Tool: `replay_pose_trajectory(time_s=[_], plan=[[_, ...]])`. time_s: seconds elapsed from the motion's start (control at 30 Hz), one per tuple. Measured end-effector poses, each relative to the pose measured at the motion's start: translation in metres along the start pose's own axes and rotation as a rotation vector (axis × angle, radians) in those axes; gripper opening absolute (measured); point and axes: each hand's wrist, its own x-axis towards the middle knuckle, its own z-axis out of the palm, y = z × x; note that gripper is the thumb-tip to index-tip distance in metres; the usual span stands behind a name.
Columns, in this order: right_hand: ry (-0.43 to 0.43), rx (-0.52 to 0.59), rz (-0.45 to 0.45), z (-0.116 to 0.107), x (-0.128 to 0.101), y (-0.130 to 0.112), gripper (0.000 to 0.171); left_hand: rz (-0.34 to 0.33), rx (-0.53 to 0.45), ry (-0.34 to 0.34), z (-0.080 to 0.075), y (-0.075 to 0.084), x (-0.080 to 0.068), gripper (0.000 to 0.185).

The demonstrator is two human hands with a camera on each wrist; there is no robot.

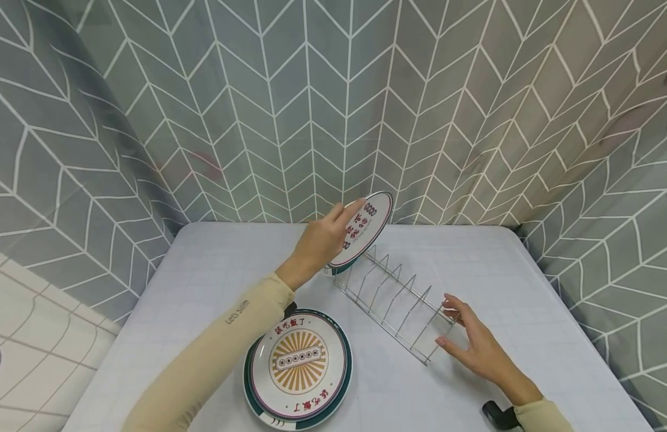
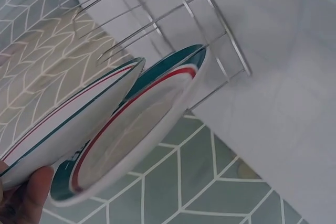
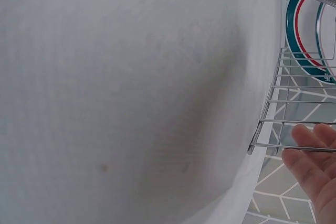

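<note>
My left hand (image 1: pixel 319 240) grips a white plate (image 1: pixel 365 225) with a teal rim and red lettering, tilted over the far end of a wire dish rack (image 1: pixel 389 294). In the left wrist view two plates lean close together: the held plate (image 2: pixel 63 129) with my fingertip (image 2: pixel 31 192) below it, and a second plate (image 2: pixel 142 124) whose edge sits among the rack wires (image 2: pixel 220 61). My right hand (image 1: pixel 468 339) rests with fairly straight fingers (image 3: pixel 310 166) against the rack's near end (image 3: pixel 273 103). A stack of matching plates (image 1: pixel 298 366) lies flat by my left forearm.
The pale table (image 1: pixel 214 264) stands in a corner of grey herringbone curtain (image 1: pixel 311 120), which hangs close behind the rack's far end. The table's right edge runs past my right hand. A black wrist strap (image 1: pixel 497 414) shows at my right sleeve.
</note>
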Motion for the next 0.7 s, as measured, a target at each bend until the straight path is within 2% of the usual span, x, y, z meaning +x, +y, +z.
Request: replay_pose_trajectory(time_s=[0.2,0.3,0.43,0.7], plan=[[0.003,0.008,-0.006,0.0,0.0,0.0,0.087,0.006,0.041,-0.026,0.017,0.002,-0.002,0.068],[0.005,0.016,-0.009,0.001,-0.001,0.001,0.087,0.011,0.073,-0.063,0.024,0.003,-0.005,0.067],[0.005,0.01,-0.016,0.001,-0.001,0.001,0.087,-0.018,0.067,-0.111,0.031,0.003,-0.012,0.069],[0.002,-0.017,0.007,0.001,0.0,0.001,0.087,-0.084,0.071,-0.099,0.034,-0.002,-0.017,0.075]])
